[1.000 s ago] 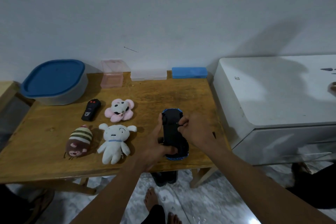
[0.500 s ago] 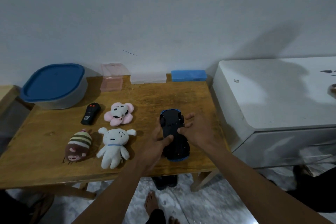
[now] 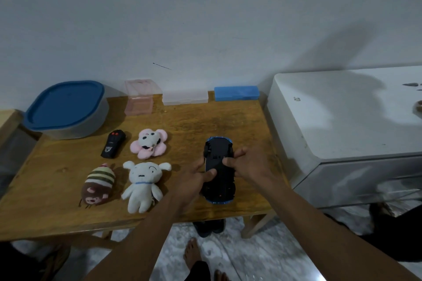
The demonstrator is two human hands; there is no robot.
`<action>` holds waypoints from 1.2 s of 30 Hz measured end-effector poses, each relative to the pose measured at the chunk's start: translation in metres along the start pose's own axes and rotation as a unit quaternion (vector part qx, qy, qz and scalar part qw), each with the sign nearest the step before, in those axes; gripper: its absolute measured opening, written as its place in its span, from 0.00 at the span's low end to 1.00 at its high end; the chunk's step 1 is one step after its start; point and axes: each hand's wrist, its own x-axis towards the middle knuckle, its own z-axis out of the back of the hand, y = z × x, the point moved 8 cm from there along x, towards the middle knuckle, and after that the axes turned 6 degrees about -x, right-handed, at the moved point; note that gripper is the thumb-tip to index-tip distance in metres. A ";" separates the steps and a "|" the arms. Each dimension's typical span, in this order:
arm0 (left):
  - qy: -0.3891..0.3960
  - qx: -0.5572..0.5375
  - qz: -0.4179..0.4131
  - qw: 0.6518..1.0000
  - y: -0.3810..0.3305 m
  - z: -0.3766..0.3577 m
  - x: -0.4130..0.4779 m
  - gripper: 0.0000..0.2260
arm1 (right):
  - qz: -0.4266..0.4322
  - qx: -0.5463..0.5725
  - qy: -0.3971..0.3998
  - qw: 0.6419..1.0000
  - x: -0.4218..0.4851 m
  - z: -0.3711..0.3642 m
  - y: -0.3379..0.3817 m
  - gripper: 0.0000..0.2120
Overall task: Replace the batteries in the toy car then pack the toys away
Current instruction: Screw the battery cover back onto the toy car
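A blue toy car [image 3: 219,155] lies upside down, its black underside up, near the right front of the wooden table [image 3: 57,171]. My left hand [image 3: 194,180] grips its left side, thumb across the underside. My right hand [image 3: 249,166] holds the right side, thumb pressing the middle of the underside. To the left lie a black remote [image 3: 113,147], a pink plush [image 3: 149,143], a white plush [image 3: 142,183] and a striped brown plush [image 3: 98,183].
A grey tub with a blue lid [image 3: 66,108] stands at the back left. Along the wall sit a pink clear box [image 3: 138,97], a clear flat case [image 3: 185,97] and a blue case [image 3: 236,93]. A white cabinet [image 3: 342,121] adjoins the table's right edge.
Both thumbs have shifted along the car's underside; my left thumb moved up from the rear toward the middle. The car has barely moved.
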 end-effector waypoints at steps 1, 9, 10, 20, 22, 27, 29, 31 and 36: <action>0.006 0.002 -0.001 1.000 0.000 -0.002 0.001 0.18 | -0.001 0.003 0.000 1.000 0.000 0.001 -0.002 0.09; 0.044 0.001 0.011 0.999 0.005 -0.031 0.016 0.34 | -0.045 0.064 0.028 0.997 0.003 0.022 -0.029 0.05; 0.045 0.003 0.017 0.999 0.007 -0.034 0.019 0.35 | -0.057 0.092 0.037 0.993 0.003 0.025 -0.034 0.05; 0.063 -0.014 0.082 0.995 0.025 -0.050 0.039 0.40 | -0.038 -0.199 -0.054 0.978 0.032 0.056 -0.091 0.08; 0.066 -0.018 0.086 0.994 0.027 -0.050 0.042 0.39 | -0.028 -0.236 -0.052 0.970 0.036 0.052 -0.098 0.08; 0.070 -0.020 0.091 0.993 0.031 -0.045 0.049 0.40 | -0.028 -0.298 -0.067 0.952 0.042 0.053 -0.099 0.10; 0.068 -0.016 0.095 0.993 0.031 -0.045 0.050 0.40 | -0.035 -0.322 -0.062 0.944 0.044 0.053 -0.101 0.13; 0.068 -0.010 0.095 0.993 0.030 -0.045 0.051 0.39 | -0.035 -0.316 -0.048 0.947 0.049 0.052 -0.103 0.17; 0.064 -0.003 0.088 0.994 0.025 -0.043 0.054 0.39 | -0.062 0.003 -0.079 0.995 0.052 0.064 -0.088 0.02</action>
